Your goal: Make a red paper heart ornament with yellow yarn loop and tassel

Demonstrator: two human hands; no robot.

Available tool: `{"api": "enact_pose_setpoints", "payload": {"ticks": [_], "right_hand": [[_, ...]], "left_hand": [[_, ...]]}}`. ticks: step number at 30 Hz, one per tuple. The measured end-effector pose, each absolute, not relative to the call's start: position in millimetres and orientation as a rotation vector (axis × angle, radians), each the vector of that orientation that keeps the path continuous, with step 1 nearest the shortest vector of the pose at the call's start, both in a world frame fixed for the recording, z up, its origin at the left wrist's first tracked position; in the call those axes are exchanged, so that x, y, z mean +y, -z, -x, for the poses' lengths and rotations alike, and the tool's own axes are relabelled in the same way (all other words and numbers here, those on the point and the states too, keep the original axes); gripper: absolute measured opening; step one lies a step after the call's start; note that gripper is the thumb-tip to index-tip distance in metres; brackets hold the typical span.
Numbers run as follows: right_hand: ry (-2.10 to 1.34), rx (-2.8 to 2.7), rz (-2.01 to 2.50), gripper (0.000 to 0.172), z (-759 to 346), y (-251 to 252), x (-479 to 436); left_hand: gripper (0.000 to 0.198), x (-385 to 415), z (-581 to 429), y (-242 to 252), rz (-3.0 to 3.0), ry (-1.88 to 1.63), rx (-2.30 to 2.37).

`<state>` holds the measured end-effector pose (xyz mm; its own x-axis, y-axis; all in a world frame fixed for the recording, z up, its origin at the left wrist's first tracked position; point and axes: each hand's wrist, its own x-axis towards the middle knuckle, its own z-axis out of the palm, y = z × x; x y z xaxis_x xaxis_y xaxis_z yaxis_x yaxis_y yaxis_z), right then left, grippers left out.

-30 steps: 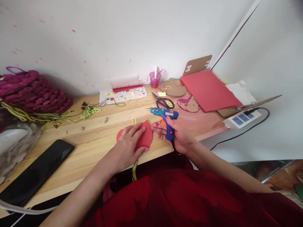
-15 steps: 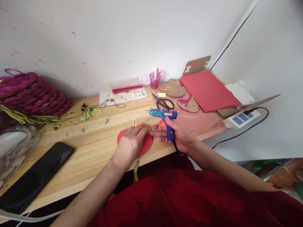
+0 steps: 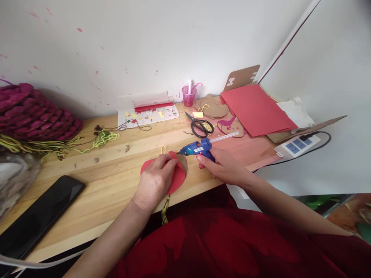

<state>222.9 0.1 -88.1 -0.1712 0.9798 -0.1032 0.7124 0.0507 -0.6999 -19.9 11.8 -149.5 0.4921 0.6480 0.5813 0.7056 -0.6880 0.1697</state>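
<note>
My left hand (image 3: 156,178) pinches the upper edge of a red paper heart (image 3: 177,181) and peels that edge up. Brown cardboard (image 3: 183,161) shows beneath the lifted paper. A yellow loop (image 3: 163,149) sticks out at the top, and a yellow-green tassel (image 3: 165,210) hangs from the lower tip over the table's front edge. In my right hand (image 3: 223,166) is a blue hot glue gun (image 3: 197,148), with a clear glue stick (image 3: 226,137) extending from its rear. Its nozzle points left into the gap between paper and cardboard; whether it touches is hidden.
Behind the gun lie black-handled scissors (image 3: 199,125) and cardboard hearts (image 3: 213,108). Red paper sheets (image 3: 257,110) and a power strip (image 3: 298,146) are at the right. A phone (image 3: 40,208), tangled yarn (image 3: 106,139) and a purple woven basket (image 3: 34,114) occupy the left.
My right hand has turned the glue gun and brought its nozzle down and left to the heart's upper edge. My left hand has raised the red paper's edge from the cardboard.
</note>
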Motion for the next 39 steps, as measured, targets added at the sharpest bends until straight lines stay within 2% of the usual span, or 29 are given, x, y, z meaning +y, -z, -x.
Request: {"api": "enact_pose_setpoints", "payload": {"ticks": [8, 19, 39], "right_hand": [[-0.805, -2.012, 1.726, 0.033, -220.8, 89.9, 4.4], [-0.768, -2.054, 1.746, 0.036, -222.1, 87.5, 2.6], [-0.710, -2.123, 1.726, 0.032, -219.3, 85.9, 6.0]], "left_hand": [[0.024, 11.4, 20.1, 148.0, 2.673, 0.928, -1.202], [0.021, 11.3, 20.0, 146.9, 2.705, 0.889, -1.204], [0.020, 10.5, 19.7, 147.5, 2.661, 0.881, -1.189]]}}
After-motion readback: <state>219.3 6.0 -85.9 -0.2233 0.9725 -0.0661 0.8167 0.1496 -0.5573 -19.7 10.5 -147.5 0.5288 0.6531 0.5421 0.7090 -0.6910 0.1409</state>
